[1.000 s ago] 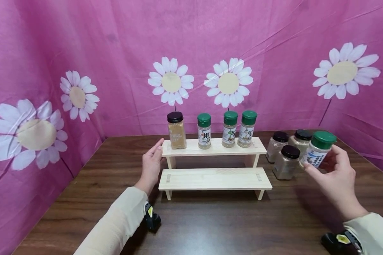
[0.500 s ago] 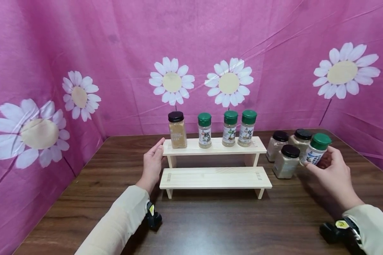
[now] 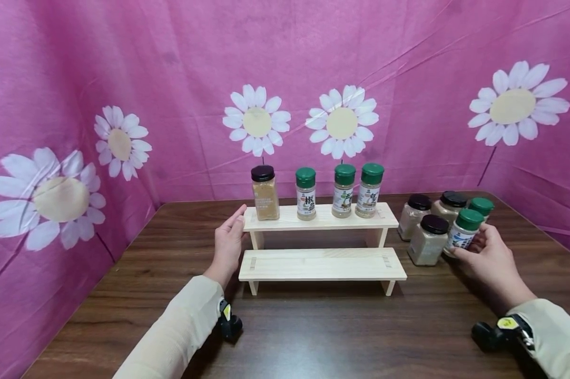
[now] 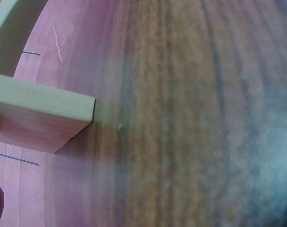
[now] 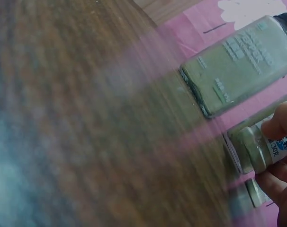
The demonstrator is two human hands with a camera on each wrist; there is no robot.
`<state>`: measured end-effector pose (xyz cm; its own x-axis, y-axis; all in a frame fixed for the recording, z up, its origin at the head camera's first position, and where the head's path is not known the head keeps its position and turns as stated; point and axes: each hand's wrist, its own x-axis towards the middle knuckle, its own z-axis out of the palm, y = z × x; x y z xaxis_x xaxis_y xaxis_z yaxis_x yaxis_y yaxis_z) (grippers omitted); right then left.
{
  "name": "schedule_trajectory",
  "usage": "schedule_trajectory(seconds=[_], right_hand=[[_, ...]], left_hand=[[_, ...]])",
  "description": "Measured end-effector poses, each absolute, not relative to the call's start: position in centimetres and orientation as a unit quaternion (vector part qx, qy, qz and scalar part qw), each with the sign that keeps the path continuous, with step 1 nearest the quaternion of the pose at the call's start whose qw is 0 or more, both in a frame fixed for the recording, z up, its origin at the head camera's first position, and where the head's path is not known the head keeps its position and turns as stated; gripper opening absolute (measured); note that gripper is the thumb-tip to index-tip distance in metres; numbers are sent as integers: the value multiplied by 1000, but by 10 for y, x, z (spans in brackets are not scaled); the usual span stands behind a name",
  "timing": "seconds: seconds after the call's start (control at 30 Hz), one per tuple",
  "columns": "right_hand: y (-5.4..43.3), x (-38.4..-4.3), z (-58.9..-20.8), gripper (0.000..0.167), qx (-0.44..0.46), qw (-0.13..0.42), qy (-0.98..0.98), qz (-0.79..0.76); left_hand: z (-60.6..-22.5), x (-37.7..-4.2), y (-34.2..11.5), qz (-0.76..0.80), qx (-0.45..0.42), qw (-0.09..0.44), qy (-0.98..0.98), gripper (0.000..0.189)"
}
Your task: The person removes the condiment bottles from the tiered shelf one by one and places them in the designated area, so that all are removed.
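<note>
My right hand (image 3: 491,263) pinches a small spice jar (image 3: 460,238) with a green lid and a blue-and-white label. Thumb and fingers lie on opposite sides of it, low among the jars at the right. In the right wrist view, fingers (image 5: 281,120) hold this jar close to a taller jar of pale powder (image 5: 238,66). My left hand (image 3: 226,247) touches the left end of a two-tier wooden rack (image 3: 323,264), index finger straight. On the rack's upper shelf stand one black-capped spice jar (image 3: 265,197) and three green-capped shakers (image 3: 306,200).
Three black-capped jars (image 3: 428,246) stand in a cluster right of the rack, beside the held one. Behind them shows another green lid (image 3: 481,205). The rack's lower shelf bears nothing. A pink flowered cloth (image 3: 294,63) hangs behind the brown table (image 3: 323,331).
My right hand has moved the green-capped jar down and slightly left, nearer the front black-capped jar. A second green lid behind it has come into sight. My left hand stays at the rack.
</note>
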<state>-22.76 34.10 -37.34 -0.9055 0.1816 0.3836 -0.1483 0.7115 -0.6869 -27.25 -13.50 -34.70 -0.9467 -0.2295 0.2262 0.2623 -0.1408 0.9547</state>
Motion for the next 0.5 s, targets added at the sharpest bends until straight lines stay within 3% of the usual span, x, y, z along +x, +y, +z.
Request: schedule_trajectory(seconds=[0.5], right_hand=[[346, -231, -383, 61, 0, 199, -894, 402]], left_hand=[[-349, -274, -136, -752, 0, 157, -641, 37]])
